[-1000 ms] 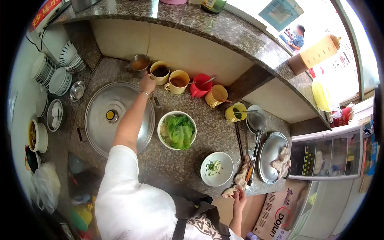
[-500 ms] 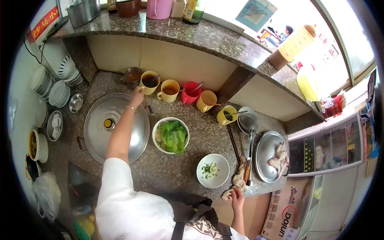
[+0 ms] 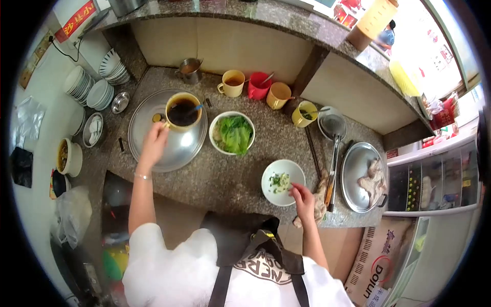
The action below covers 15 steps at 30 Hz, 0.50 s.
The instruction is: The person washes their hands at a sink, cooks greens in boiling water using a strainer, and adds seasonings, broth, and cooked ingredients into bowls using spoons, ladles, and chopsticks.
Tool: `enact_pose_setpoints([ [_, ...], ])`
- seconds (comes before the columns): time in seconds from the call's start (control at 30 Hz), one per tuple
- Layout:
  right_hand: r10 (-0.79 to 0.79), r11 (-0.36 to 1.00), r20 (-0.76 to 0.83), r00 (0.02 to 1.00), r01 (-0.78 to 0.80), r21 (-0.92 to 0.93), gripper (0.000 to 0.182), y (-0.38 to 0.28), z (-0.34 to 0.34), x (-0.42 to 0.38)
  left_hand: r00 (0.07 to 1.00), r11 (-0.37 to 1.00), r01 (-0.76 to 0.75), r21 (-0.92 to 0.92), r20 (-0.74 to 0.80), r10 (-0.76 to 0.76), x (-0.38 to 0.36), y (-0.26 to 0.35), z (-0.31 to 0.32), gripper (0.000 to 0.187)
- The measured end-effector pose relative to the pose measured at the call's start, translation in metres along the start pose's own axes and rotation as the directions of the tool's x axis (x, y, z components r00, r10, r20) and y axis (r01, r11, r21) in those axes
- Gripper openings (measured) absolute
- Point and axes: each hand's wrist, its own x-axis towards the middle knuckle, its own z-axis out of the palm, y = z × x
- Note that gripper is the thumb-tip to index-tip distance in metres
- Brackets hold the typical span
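My left hand [image 3: 156, 145] grips the handle of a yellow mug [image 3: 174, 126] above the large round metal lid [image 3: 179, 158]. Dark liquid fills the mug, and a blue-handled utensil [image 3: 197, 108] leans in it. My right hand [image 3: 303, 199] reaches over the right rim of a white bowl [image 3: 271, 195], its fingers pinched together. Whatever they hold, if anything, I cannot make out. Chopped green onion [image 3: 279, 181] and something pale lie in that bowl. Between the two hands stands a white bowl of lettuce [image 3: 236, 135].
Along the back stand a metal cup [image 3: 191, 72], a cream mug [image 3: 232, 87], a red mug [image 3: 260, 88], and yellow mugs [image 3: 279, 97]. Tongs [image 3: 333, 174], a strainer [image 3: 332, 123] and a metal tray [image 3: 353, 189] with meat lie right. Stacked bowls [image 3: 99, 94] fill the left.
My left hand has lifted the yellow mug from the back row and brought it over the lid. My right hand has moved from the counter's front edge to the green-onion bowl. The view has shifted.
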Motion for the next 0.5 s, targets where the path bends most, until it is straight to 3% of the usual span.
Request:
enact_pose_setpoints([
  [0.07, -0.027, 0.999, 0.083, 0.996, 0.023, 0.045, 0.024, -0.014, 0.015, 0.007, 0.994, 0.996, 0.093, 0.000, 0.060, -0.093, -0.052, 0.022, 0.005, 0.013],
  [0.1, -0.046, 0.997, 0.143, 0.989, 0.036, 0.070, 0.024, -0.016, 0.023, 0.012, 0.995, 0.998, 0.067, -0.001, 0.079, -0.067, -0.073, 0.021, 0.011, 0.014],
  [0.13, -0.062, 0.994, 0.203, 0.977, 0.043, 0.095, 0.024, -0.017, 0.031, 0.014, 0.975, 0.985, 0.170, -0.023, 0.146, -0.165, -0.093, 0.031, 0.017, 0.014],
  [0.2, -0.076, 0.975, 0.307, 0.949, 0.007, 0.223, 0.027, -0.028, 0.047, 0.013, 0.965, 0.980, 0.172, -0.099, 0.217, -0.147, -0.127, 0.025, 0.039, 0.014],
  [0.27, -0.154, 0.976, 0.338, 0.928, 0.089, 0.199, 0.033, -0.029, 0.058, 0.013, 0.948, 0.959, 0.204, -0.199, 0.283, -0.143, -0.159, 0.029, 0.067, 0.013],
  [0.37, -0.111, 0.974, 0.308, 0.945, 0.041, 0.224, 0.039, -0.024, 0.061, 0.008, 0.924, 0.974, 0.174, -0.143, 0.366, -0.111, -0.191, 0.032, 0.109, 0.013],
  [0.47, -0.077, 0.994, 0.117, 0.990, 0.067, 0.082, 0.027, -0.002, 0.043, -0.001, 0.908, 0.985, 0.127, -0.113, 0.413, -0.070, -0.208, 0.043, 0.139, 0.014],
  [0.5, -0.078, 0.994, 0.050, 0.996, 0.074, 0.078, 0.022, 0.002, 0.034, -0.006, 0.912, 0.995, 0.039, -0.094, 0.410, 0.003, -0.211, 0.047, 0.147, 0.014],
])
